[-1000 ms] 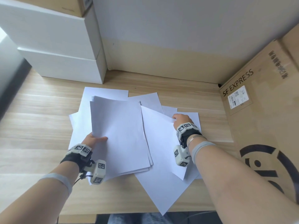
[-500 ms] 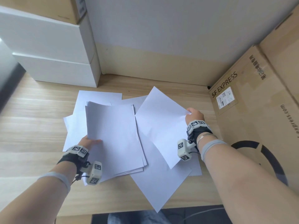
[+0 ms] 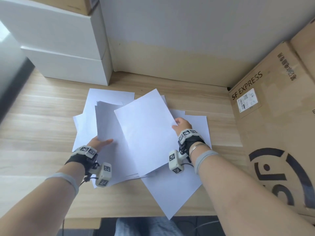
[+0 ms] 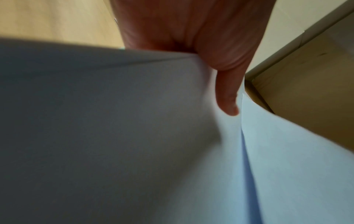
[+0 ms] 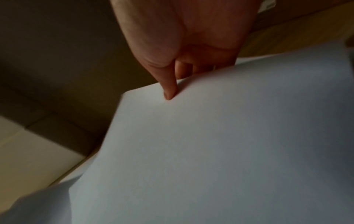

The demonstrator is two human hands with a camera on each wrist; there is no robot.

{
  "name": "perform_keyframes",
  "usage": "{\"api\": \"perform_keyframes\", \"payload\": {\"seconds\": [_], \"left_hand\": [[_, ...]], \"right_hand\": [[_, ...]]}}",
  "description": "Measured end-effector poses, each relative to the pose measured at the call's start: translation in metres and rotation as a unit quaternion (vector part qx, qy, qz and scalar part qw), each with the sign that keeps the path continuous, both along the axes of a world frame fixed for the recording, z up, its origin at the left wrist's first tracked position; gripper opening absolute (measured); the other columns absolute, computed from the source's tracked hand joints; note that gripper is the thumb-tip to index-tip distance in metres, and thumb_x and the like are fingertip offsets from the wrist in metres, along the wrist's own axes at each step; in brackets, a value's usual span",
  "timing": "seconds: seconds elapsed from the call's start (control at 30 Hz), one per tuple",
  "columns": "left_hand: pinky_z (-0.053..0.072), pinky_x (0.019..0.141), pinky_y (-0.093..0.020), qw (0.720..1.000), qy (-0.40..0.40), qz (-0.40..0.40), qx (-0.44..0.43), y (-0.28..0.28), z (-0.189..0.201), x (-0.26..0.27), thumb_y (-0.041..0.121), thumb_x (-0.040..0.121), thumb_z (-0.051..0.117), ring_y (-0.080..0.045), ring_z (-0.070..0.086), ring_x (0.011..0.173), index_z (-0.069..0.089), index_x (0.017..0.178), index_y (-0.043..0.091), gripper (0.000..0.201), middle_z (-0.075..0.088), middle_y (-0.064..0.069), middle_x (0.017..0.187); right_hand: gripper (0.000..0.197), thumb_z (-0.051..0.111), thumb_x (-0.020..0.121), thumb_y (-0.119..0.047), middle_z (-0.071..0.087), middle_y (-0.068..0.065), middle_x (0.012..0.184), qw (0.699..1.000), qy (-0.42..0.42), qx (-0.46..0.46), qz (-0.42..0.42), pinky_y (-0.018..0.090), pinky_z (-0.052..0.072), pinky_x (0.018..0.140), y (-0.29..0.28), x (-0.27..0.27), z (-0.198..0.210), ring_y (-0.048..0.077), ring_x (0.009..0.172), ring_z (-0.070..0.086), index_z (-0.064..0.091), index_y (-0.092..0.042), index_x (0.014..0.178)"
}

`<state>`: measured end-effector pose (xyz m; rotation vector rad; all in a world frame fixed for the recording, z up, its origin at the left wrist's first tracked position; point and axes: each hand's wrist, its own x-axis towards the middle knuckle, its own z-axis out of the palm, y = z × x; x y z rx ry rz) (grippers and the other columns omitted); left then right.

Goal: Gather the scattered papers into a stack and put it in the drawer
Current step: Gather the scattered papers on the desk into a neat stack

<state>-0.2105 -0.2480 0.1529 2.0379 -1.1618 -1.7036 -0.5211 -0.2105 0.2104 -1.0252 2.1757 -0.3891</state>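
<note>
While the left hand [image 3: 98, 142] pinches the gathered stack [image 3: 109, 126] at centre-left on the counter [image 3: 42, 120], the right hand [image 3: 181, 124] grips a single sheet [image 3: 146, 132] by its right edge. The sheet overlaps the stack's right side, long axis tilted toward upper left, so the left grip is nearer for receiving it.

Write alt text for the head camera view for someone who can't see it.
A person's right hand carries one white sheet over the stack of papers held by the left hand, above more sheets scattered on a wooden desk. White drawers stand behind, a cardboard box at right.
</note>
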Motion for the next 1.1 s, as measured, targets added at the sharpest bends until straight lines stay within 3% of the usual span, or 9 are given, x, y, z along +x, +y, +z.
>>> {"api": "perform_keyframes", "payload": {"seconds": [0.27, 0.4, 0.5, 0.6, 0.77, 0.83, 0.93, 1.0, 1.1], "left_hand": [[0.036, 0.107, -0.048, 1.0, 0.002, -0.009, -0.016, 0.003, 0.001, -0.001, 0.015, 0.085, 0.066, -0.044, 0.051, 0.121, 0.051, 0.128, -0.005, 0.05, 0.053, -0.031, 0.131], [0.047, 0.091, -0.043, 0.999, 0.041, 0.022, -0.007, 0.003, 0.001, 0.0, 0.001, 0.079, 0.069, -0.031, 0.061, 0.083, 0.056, 0.123, -0.007, 0.046, 0.065, -0.017, 0.092], [0.048, 0.091, -0.045, 0.997, 0.07, 0.021, -0.017, -0.001, 0.006, 0.002, -0.002, 0.079, 0.068, -0.029, 0.06, 0.084, 0.06, 0.113, 0.002, 0.035, 0.066, -0.009, 0.08], [0.047, 0.087, -0.04, 0.992, 0.111, -0.004, -0.055, -0.009, 0.022, 0.0, -0.004, 0.08, 0.066, -0.022, 0.061, 0.075, 0.061, 0.099, 0.01, 0.024, 0.069, 0.001, 0.072], [0.05, 0.087, -0.042, 0.982, 0.156, -0.026, -0.106, -0.028, 0.059, -0.012, -0.001, 0.075, 0.071, -0.016, 0.068, 0.065, 0.064, 0.086, 0.015, 0.021, 0.073, 0.006, 0.067], [0.048, 0.092, -0.045, 0.978, 0.168, -0.021, -0.122, -0.036, 0.073, -0.019, -0.005, 0.08, 0.065, -0.012, 0.07, 0.065, 0.065, 0.086, 0.007, 0.014, 0.074, 0.006, 0.065], [0.043, 0.104, -0.046, 0.973, 0.144, -0.007, -0.18, -0.045, 0.093, -0.029, -0.002, 0.081, 0.065, -0.023, 0.062, 0.095, 0.062, 0.11, -0.009, 0.03, 0.068, -0.01, 0.095], [0.041, 0.106, -0.046, 0.966, 0.15, 0.012, -0.209, -0.049, 0.1, -0.034, -0.001, 0.079, 0.068, -0.027, 0.058, 0.104, 0.06, 0.116, -0.007, 0.039, 0.063, -0.012, 0.105], [0.043, 0.104, -0.045, 0.958, 0.192, 0.018, -0.214, -0.052, 0.107, -0.036, 0.011, 0.057, 0.082, -0.028, 0.061, 0.099, 0.066, 0.096, 0.01, 0.043, 0.073, 0.003, 0.087]], "right_hand": [[0.009, 0.053, 0.086, -0.009, 0.059, 0.008, 0.097, 0.992, -0.02, 0.095, 0.082, 0.023, 0.037, 0.069, -0.008, 0.064, -0.035, 0.02, 0.081, 0.049, 0.051, -0.012, 0.094], [0.016, 0.053, 0.082, -0.01, 0.055, 0.003, 0.09, 0.982, 0.005, 0.127, 0.138, 0.024, 0.039, 0.069, -0.011, 0.075, -0.044, 0.021, 0.08, 0.049, 0.043, -0.018, 0.074], [0.028, 0.055, 0.081, -0.013, 0.06, 0.007, 0.114, 0.987, -0.002, 0.112, 0.114, 0.031, 0.048, 0.087, -0.013, 0.068, -0.042, 0.026, 0.098, 0.059, 0.054, -0.023, 0.107], [0.062, 0.06, 0.086, -0.021, 0.052, 0.007, 0.132, 0.994, -0.098, 0.038, 0.037, 0.033, 0.041, 0.103, -0.02, 0.055, -0.03, 0.026, 0.121, 0.053, 0.033, -0.019, 0.142], [0.029, 0.053, 0.089, 0.003, 0.059, -0.004, 0.078, 0.968, -0.219, -0.117, -0.019, 0.023, 0.046, 0.07, -0.042, 0.041, 0.008, 0.011, 0.072, 0.058, 0.055, -0.005, 0.117], [0.033, 0.051, 0.087, 0.011, 0.062, 0.0, 0.082, 0.958, -0.228, -0.173, -0.031, 0.02, 0.046, 0.07, -0.049, 0.035, 0.028, 0.003, 0.067, 0.059, 0.056, 0.003, 0.118], [0.031, 0.053, 0.086, 0.012, 0.062, -0.002, 0.084, 0.95, -0.222, -0.217, -0.022, 0.008, 0.045, 0.061, -0.055, 0.028, 0.058, -0.001, 0.067, 0.059, 0.058, 0.002, 0.115], [0.031, 0.055, 0.086, 0.01, 0.063, -0.002, 0.086, 0.943, -0.249, -0.219, -0.019, 0.013, 0.046, 0.07, -0.057, 0.025, 0.071, 0.005, 0.074, 0.062, 0.06, -0.006, 0.111], [0.03, 0.062, 0.084, 0.004, 0.061, 0.007, 0.103, 0.935, -0.275, -0.222, -0.022, 0.025, 0.046, 0.078, -0.054, 0.025, 0.083, 0.017, 0.088, 0.059, 0.058, -0.009, 0.111]]}}
